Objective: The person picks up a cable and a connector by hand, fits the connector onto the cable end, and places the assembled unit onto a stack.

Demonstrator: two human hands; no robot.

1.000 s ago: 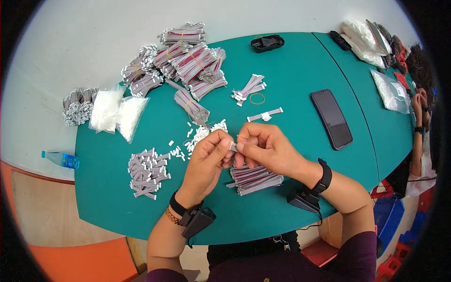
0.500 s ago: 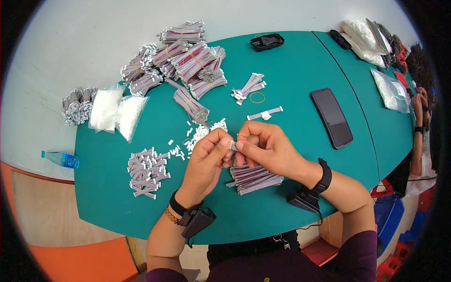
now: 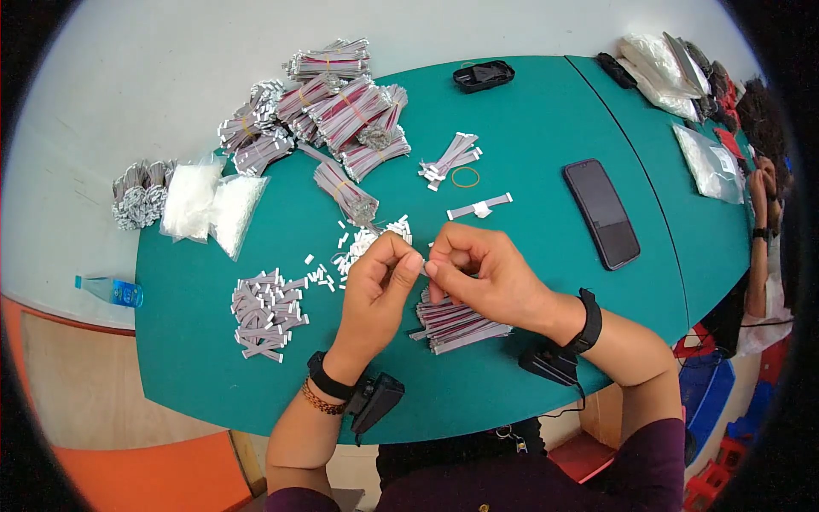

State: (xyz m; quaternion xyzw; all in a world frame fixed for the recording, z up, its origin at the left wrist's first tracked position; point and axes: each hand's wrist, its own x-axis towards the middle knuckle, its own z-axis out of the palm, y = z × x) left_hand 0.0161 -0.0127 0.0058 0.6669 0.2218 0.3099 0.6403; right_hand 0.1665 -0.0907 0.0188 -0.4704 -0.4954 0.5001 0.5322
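Over the middle of the table, my left hand and my right hand meet fingertip to fingertip. Both pinch a short grey ribbon cable, of which only a sliver shows between the thumbs; its ends are hidden by the fingers. Loose white connectors lie in a heap just beyond my left hand. Below my right hand rests a stack of grey and purple ribbon cables. Left of my left wrist is a pile of short grey cables with white ends.
Banded cable bundles are heaped at the back left, beside bags of white parts. A phone lies to the right. Further back are a few cables, a rubber band and a black case. Another person's hand shows at far right.
My left hand has turned slightly, its wrist shifting a little right, and less of the cable shows between the fingertips. The right hand has hardly moved.
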